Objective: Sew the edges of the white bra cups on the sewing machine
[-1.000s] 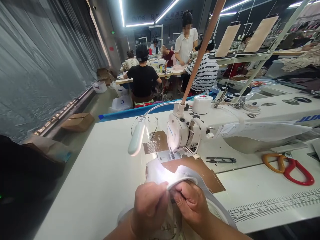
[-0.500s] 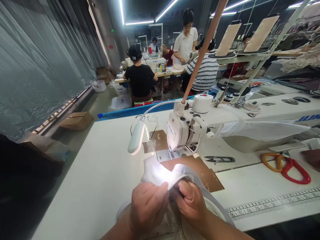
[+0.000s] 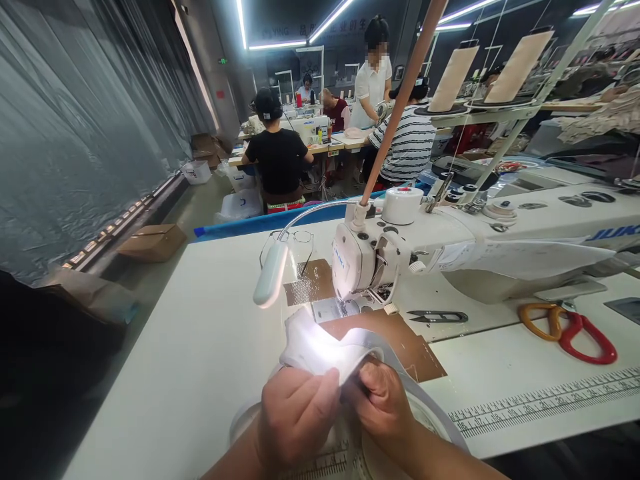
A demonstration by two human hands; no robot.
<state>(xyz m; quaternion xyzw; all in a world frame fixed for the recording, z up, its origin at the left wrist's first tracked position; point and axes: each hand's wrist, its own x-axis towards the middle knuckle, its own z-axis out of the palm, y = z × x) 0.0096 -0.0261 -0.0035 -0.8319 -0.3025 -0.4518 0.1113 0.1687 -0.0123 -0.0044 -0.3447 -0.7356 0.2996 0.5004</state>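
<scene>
White fabric (image 3: pixel 300 340), centre overexposed | left hand (image 3: pixel 300 410), right hand (image 3: pixel 383 397) both pinching it | some fingertips hidden

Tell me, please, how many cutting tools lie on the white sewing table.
2: the dark snips just right of the machine head, and the orange-and-red-handled scissors farther right. Others may be hidden beneath the fabric.

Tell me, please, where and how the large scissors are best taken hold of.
Probably by the red loop and orange loop, from the near side with the right hand: both loops lie spread that way, while the metal part points away.
</scene>
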